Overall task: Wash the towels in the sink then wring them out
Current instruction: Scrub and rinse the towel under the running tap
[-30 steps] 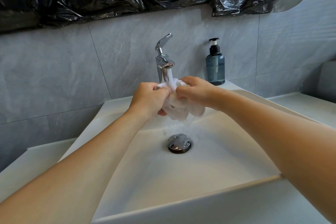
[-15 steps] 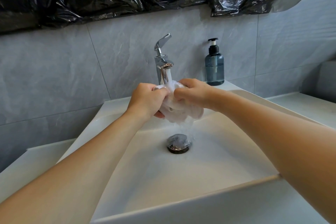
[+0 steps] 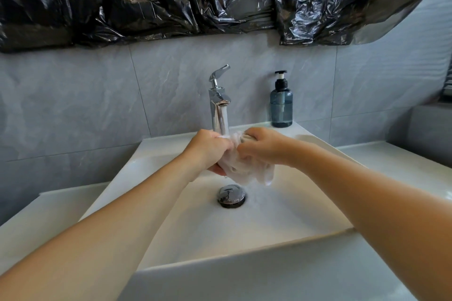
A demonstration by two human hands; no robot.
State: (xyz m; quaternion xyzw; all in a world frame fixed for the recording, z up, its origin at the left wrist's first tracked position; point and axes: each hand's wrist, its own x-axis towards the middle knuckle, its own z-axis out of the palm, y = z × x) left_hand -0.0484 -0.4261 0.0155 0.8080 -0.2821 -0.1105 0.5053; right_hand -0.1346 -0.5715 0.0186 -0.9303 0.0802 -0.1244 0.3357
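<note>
Hands — left (image 3: 208, 151), right (image 3: 263, 148) — grip one towel (image 3: 241, 168); one faucet (image 3: 219, 102) running.

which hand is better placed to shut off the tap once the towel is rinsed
Left, probably. The left hand grips the towel right below the faucet, nearest its lever; the right hand sits farther right, toward the soap bottle.

Both hands meet over the sink (image 3: 281, 222), left hand (image 3: 208, 151) and right hand (image 3: 266, 148) flanking the towel (image 3: 244, 168) under the faucet (image 3: 218, 102); drain plug (image 3: 231, 195) below, soap dispenser (image 3: 281, 102) behind right.
</note>
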